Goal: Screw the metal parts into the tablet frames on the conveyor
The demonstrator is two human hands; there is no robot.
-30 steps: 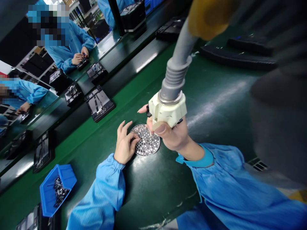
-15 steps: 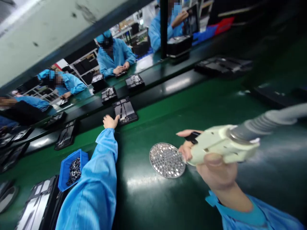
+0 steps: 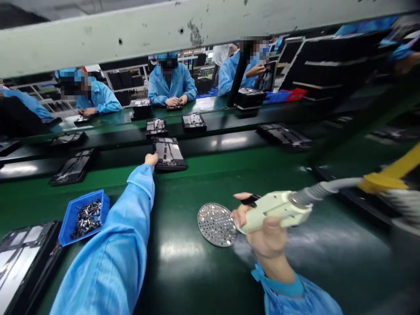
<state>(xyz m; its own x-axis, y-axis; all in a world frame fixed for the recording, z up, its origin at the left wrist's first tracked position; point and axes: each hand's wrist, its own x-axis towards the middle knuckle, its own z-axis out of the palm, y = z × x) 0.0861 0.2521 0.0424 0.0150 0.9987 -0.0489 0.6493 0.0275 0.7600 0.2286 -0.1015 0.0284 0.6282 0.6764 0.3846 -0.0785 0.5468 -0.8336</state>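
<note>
My left hand (image 3: 151, 159) reaches forward and grips the left edge of an open tablet-like device (image 3: 169, 154), with a black frame and silver panels inside; the fingertips are hidden behind it. In my right hand (image 3: 267, 236) is a cream electric screwdriver (image 3: 272, 211), corded at its rear, fingers wrapped round the body; its tip is hidden. Just left of that hand, a round perforated metal plate (image 3: 216, 224) with shiny bits on it lies on the green bench (image 3: 183, 280).
Beside my left sleeve stands a blue bin (image 3: 105, 205) of small metal parts. More devices lie at lower left (image 3: 29, 258) and along the dark conveyor (image 3: 127, 157). A pale beam (image 3: 147, 33) crosses overhead. Several co-workers in blue sit opposite. A yellow piece (image 3: 377, 181) meets the screwdriver's cable.
My left hand has gone from spread fingers beside the device to a grip on its edge. The view has levelled and turned right; my right hand still holds the screwdriver.
</note>
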